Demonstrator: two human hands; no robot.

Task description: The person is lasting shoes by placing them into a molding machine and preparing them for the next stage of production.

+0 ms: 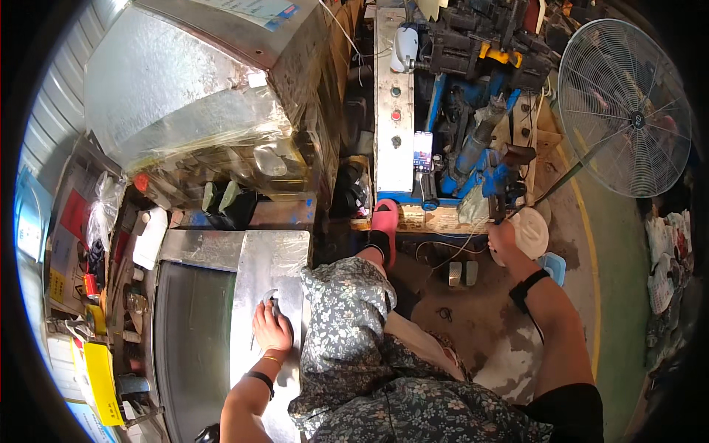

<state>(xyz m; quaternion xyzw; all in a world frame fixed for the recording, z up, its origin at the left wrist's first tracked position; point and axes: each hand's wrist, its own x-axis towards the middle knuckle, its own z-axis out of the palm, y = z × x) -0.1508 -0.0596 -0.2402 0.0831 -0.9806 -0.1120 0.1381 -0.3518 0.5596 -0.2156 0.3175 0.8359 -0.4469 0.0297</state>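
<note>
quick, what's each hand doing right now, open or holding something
Left hand: resting on the shiny steel table, fingers closed on a small grey curved metal part.
Right hand: gripping the machine's dark lever.

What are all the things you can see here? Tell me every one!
Metal table: one, silver, lower left.
Small metal part: one, grey, on the table at the left hand.
Fan: one, grey wire cage, upper right.
Blue machine: one, top centre.
Control panel: one, silver with buttons, beside the machine.
Phone: one, lit screen, on the machine.
White round lid: one, at the right hand.
Pink slipper: one, on the person's foot.
Left hand: on the metal part.
Right hand: reaching toward the machine.
</note>
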